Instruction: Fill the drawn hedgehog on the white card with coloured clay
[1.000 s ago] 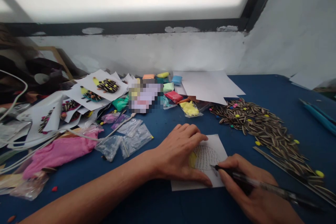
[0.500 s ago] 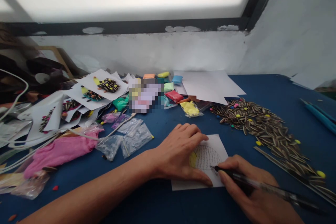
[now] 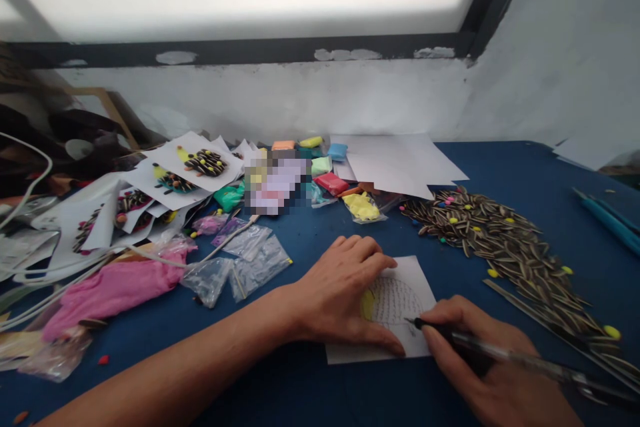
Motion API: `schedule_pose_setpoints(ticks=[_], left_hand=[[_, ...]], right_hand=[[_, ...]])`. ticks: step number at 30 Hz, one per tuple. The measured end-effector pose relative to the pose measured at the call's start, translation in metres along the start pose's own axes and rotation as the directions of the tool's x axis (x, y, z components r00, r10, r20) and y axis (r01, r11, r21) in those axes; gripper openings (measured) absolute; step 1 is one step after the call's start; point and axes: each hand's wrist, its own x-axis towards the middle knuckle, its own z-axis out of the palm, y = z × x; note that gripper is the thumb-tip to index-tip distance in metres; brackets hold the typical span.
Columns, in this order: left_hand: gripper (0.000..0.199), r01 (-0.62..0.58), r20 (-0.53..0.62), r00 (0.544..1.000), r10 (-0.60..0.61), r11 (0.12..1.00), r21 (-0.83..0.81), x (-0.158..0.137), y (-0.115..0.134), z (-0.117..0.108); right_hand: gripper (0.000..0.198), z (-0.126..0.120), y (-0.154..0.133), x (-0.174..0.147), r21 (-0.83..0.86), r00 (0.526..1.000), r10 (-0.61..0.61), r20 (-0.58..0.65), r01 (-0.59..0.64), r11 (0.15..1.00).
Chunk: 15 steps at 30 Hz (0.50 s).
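A small white sheet of paper [image 3: 420, 280] lies on the blue tabletop before me. On it is a rounded outline drawing [image 3: 395, 297] filled with rows of short wavy pen marks, with a patch of yellow [image 3: 367, 305] at its left end. My left hand [image 3: 345, 297] rests on the sheet's left side, thumb and fingers spread, covering part of the drawing. Gripped in my right hand [image 3: 480, 353] is a black pen [image 3: 505, 353] with a clear barrel. Its tip touches the paper by the drawing's lower right edge.
Striped sunflower seeds [image 3: 500, 233] with small coloured balls lie to the right, near blue tweezers [image 3: 607, 220]. Behind are clay packets [image 3: 333, 183], blank paper [image 3: 400, 163] and a blurred-out phone [image 3: 277, 187]. Seed-covered pictures [image 3: 200, 163], pink clay [image 3: 120, 287] and a white cable are on the left.
My right hand has shifted slightly to the right with the pen, and its tip now sits further along the drawing's lower edge. My left hand stays in place.
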Motion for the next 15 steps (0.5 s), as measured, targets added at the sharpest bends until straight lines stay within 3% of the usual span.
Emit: schedule_pose_setpoints(ticks=[3,15], left_hand=[[0.079,-0.001,-0.001,1.000,0.001,1.000,-0.003,-0.0001,0.0005,-0.0001],[0.079,-0.008,-0.007,1.000,0.008,1.000,0.000,-0.0001,-0.0004,-0.0003]], right_hand=[[0.012,-0.0011,0.0012,0.0001,-0.031,0.998,0.021,-0.059,-0.022,0.999],[0.013,-0.0025,-0.0077,0.0031,0.015,0.999,0.017,-0.051,-0.017,1.000]])
